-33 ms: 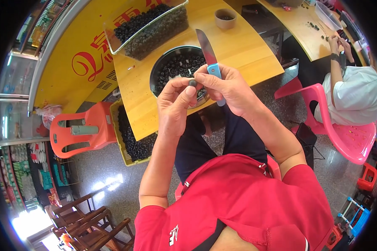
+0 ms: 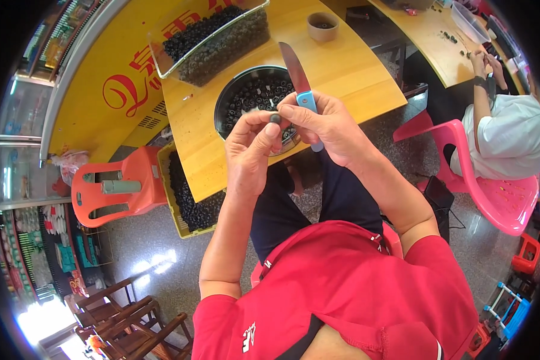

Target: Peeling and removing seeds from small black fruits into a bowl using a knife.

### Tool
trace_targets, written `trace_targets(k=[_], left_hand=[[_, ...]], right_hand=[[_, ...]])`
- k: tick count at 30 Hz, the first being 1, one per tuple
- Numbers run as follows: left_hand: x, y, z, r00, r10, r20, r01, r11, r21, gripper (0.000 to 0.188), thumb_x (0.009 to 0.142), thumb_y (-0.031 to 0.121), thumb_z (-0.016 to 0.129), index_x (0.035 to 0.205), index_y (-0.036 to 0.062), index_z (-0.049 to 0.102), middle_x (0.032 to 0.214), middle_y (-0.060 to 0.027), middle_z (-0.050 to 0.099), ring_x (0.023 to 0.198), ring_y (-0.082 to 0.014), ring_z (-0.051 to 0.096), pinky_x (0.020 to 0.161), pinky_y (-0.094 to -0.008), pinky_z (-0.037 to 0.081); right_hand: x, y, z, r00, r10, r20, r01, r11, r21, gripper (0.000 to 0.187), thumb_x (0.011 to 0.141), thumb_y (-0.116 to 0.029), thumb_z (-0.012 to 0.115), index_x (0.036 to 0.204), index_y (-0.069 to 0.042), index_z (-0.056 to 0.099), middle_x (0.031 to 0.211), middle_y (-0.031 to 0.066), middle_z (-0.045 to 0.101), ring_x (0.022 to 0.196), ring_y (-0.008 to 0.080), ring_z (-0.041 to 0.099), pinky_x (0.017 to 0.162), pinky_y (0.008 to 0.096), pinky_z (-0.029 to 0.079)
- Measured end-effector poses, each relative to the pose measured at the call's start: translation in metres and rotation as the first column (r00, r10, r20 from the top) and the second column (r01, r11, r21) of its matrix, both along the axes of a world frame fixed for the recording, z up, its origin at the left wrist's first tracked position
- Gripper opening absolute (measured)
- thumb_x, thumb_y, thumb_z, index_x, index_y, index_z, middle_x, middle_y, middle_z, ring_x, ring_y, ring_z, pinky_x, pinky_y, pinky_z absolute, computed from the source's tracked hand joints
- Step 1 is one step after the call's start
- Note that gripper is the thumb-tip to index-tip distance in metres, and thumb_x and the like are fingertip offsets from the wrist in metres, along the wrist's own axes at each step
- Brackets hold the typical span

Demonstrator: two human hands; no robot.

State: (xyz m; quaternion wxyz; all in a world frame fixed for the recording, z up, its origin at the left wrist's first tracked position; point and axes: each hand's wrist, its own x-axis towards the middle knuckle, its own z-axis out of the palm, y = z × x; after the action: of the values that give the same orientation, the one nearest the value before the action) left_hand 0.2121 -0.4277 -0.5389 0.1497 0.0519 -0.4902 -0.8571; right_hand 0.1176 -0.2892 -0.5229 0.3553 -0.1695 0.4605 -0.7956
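My left hand [image 2: 252, 141] pinches a small dark round piece [image 2: 275, 119] between thumb and fingertips. My right hand [image 2: 324, 123] is closed round the light-blue handle [image 2: 306, 101] of a knife, whose blade [image 2: 294, 67] points up and away from me. The right thumb and fingertips meet the left ones at the small piece, and part of it is hidden by them. Below and beyond both hands, a round dark pan [image 2: 224, 99] holds many small black ring-like pieces, a few pale bits among them.
On the wooden table [image 2: 366, 78] stand a clear bin [image 2: 222, 45] of black pieces and a small brown cup [image 2: 323, 27]. A yellow crate [image 2: 173, 201] of black pieces is beside an orange chair [image 2: 126, 189]. Another person [image 2: 507, 132] works at the right, near a pink chair [image 2: 474, 162].
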Motion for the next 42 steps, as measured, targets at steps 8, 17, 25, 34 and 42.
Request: trace_targets(k=[8,17,25,34,42], left_hand=[[-0.006,0.001,0.002,0.996,0.07,-0.046,-0.08,0.96,-0.269,0.014,0.087,0.005,0.068,0.099,0.0024,0.062,0.089,0.0,0.058,0.074,-0.0067,0.053,0.065,-0.0197,0.042],[-0.006,-0.001,0.002,0.996,0.01,-0.084,-0.027,0.98,-0.198,0.013,0.088,0.004,0.066,0.099,0.001,0.061,0.092,-0.0005,0.057,0.076,-0.0067,0.053,0.067,-0.0202,0.042],[-0.004,-0.003,0.006,0.997,0.064,-0.05,-0.075,0.961,-0.266,0.014,0.09,0.008,0.063,0.101,0.0001,0.059,0.092,-0.0039,0.056,0.073,-0.0096,0.051,0.065,-0.0219,0.041],[-0.004,0.002,0.01,0.992,0.109,-0.061,-0.122,0.948,-0.294,0.016,0.088,0.006,0.066,0.101,-0.0002,0.06,0.092,-0.0041,0.057,0.071,-0.0098,0.052,0.063,-0.0219,0.042],[-0.002,0.0,0.01,0.987,0.149,-0.067,-0.163,0.888,-0.43,0.016,0.089,0.005,0.066,0.102,-0.0007,0.06,0.093,-0.003,0.057,0.072,-0.0088,0.053,0.065,-0.0223,0.045]], right_hand=[[-0.002,0.004,0.015,0.993,0.065,-0.094,-0.057,0.995,0.086,0.023,0.086,-0.023,0.071,0.095,-0.005,0.061,0.078,-0.0002,0.062,0.067,0.0041,0.055,0.053,0.0194,0.041],[-0.004,0.002,0.01,0.992,0.084,-0.091,-0.078,0.995,0.06,0.021,0.091,-0.024,0.065,0.097,-0.003,0.063,0.077,-0.0052,0.059,0.058,0.0017,0.045,0.049,0.0184,0.035],[-0.006,0.012,-0.001,0.274,-0.059,-0.96,0.416,0.907,0.063,0.012,0.085,-0.01,0.066,0.094,-0.003,0.063,0.081,0.0082,0.061,0.068,0.0243,0.062,0.058,0.0312,0.049],[-0.006,0.012,0.0,0.105,-0.013,-0.994,0.5,0.865,0.042,0.018,0.077,-0.007,0.07,0.094,-0.005,0.064,0.082,0.0086,0.062,0.071,0.0276,0.063,0.059,0.0353,0.05],[-0.009,0.012,-0.003,0.066,-0.002,-0.998,0.536,0.843,0.034,0.021,0.075,-0.006,0.071,0.096,-0.006,0.065,0.082,0.0081,0.062,0.07,0.0271,0.063,0.059,0.0353,0.05]])
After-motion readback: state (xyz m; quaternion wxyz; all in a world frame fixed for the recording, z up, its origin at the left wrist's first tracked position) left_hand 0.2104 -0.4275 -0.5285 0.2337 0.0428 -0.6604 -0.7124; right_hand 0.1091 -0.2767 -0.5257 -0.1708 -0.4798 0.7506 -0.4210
